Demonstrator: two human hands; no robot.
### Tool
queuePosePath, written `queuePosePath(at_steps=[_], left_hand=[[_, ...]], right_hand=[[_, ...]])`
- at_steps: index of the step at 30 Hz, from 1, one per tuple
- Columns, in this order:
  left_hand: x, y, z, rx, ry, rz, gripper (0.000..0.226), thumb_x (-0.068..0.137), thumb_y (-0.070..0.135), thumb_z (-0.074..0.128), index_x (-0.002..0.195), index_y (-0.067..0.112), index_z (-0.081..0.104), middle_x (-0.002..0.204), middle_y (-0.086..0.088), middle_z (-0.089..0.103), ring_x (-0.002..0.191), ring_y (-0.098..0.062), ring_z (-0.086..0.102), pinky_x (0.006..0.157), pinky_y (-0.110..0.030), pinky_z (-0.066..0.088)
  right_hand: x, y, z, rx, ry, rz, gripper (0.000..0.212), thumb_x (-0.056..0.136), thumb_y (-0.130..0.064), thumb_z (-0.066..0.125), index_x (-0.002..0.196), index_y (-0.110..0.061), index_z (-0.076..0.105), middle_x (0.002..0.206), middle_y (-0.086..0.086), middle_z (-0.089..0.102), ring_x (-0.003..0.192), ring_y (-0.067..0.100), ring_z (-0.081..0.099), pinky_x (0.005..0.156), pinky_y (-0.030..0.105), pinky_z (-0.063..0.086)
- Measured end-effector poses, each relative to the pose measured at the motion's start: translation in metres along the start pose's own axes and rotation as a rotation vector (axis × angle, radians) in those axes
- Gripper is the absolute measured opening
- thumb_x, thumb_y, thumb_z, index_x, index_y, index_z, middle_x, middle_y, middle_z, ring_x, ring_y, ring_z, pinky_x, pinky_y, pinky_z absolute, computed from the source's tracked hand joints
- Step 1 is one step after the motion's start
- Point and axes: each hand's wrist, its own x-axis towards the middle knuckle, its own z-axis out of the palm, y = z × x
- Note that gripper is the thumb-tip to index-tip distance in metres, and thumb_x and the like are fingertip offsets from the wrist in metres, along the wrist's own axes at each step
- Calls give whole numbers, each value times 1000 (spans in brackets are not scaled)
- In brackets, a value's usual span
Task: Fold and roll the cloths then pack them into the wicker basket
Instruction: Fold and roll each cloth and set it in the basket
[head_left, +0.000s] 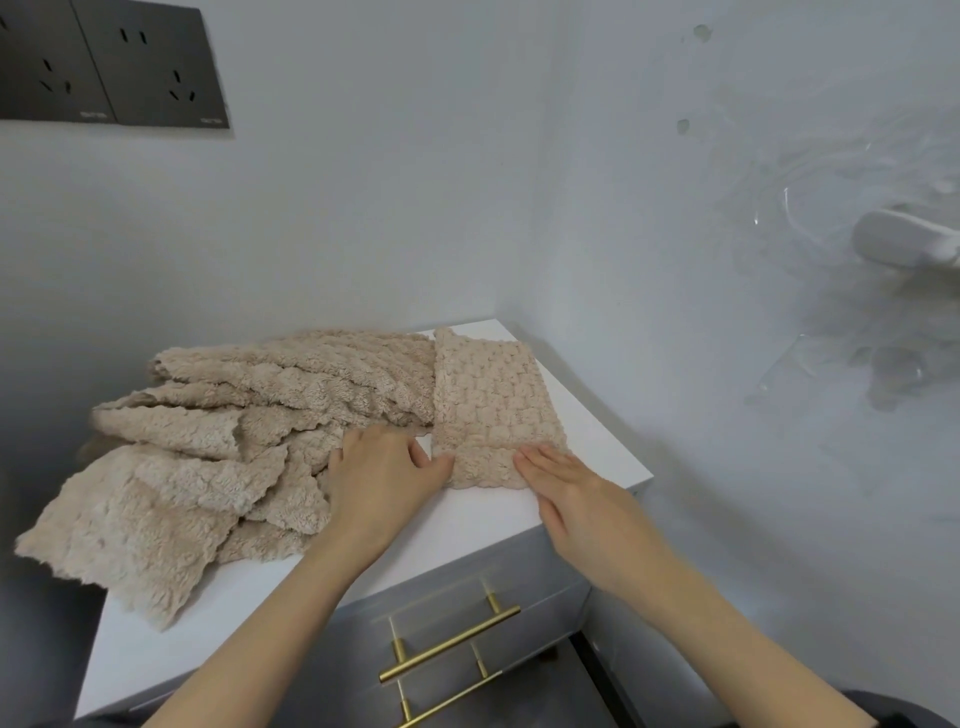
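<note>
A beige fluffy cloth (491, 400), folded into a long strip, lies on the white cabinet top (467, 525) near the right edge. Its near end is turned over into a small fold. My left hand (384, 473) pinches the left corner of that near fold with thumb and fingers. My right hand (566, 488) rests on the right side of the fold with straight fingers. A loose pile of the same beige cloths (208, 441) lies to the left, partly overhanging the cabinet's left edge. No wicker basket is in view.
The cabinet stands in a wall corner; grey drawers with gold bar handles (449, 644) are below its front edge. Dark wall sockets (114, 67) sit at the top left. A white object (904, 244) sticks out from the right wall.
</note>
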Motion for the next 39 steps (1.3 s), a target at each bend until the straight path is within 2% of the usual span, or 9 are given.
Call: queuePosePath(at_steps=[4,7,10,14,19,24,29,34,39], left_hand=[[-1,-2,-3,-30,86,458,4,86,24,66,90,26,65,92,13,55,93,-17,48,78,-30,35],[-3,-6,-7,40,47,617,13,87,16,67,95,23,74,95,11,69,93,-20,56,78,-34,42],[-5,-13,-10,85,7,568,25,87,24,60,109,29,71,102,15,70,105,-14,54,85,-31,37],[-5,-17,-11,117,-53,514,37,89,40,51,124,38,60,115,21,64,118,-7,45,97,-31,33],[-5,-15,-6,63,-24,492,31,93,35,52,122,32,62,117,14,64,115,-10,47,98,-31,33],[-2,-10,-10,-168,-95,328,19,93,34,55,102,27,70,96,14,68,94,-9,54,82,-27,38],[-3,-8,-11,-343,-162,190,18,88,31,63,71,24,65,60,11,59,55,1,50,56,-17,36],[-3,-5,-3,-332,-135,62,30,87,38,63,71,14,69,61,-6,64,52,-6,48,53,-21,36],[-3,1,0,-280,-75,31,31,86,41,62,68,15,65,62,-4,66,55,-14,56,62,-29,49]], right_hand=[[0,17,-5,46,-10,61,45,105,-29,29,149,-29,27,155,-17,22,142,-3,17,115,12,6],[1,22,-8,63,-22,56,44,104,-28,32,147,-31,32,153,-18,28,141,-3,23,115,16,17],[1,25,-11,77,18,45,43,103,-24,36,145,-34,38,149,-18,36,138,-1,31,111,15,24],[2,30,-7,26,72,31,44,100,-17,40,141,-31,45,142,-19,47,140,6,30,112,16,14],[5,33,-5,137,108,150,41,96,-17,44,129,-39,55,118,-8,62,121,10,44,98,26,37],[7,31,-17,544,95,365,24,95,-22,51,108,-35,66,100,-11,59,104,6,50,78,12,35],[6,28,-27,793,117,528,12,90,-20,60,91,-23,72,82,-5,72,83,12,64,72,24,44],[11,27,-25,705,189,692,5,81,-35,69,78,-31,67,60,-14,64,57,-4,55,56,18,36],[9,10,-23,309,315,566,8,82,-31,65,88,-32,59,77,-14,63,89,12,53,75,33,46]])
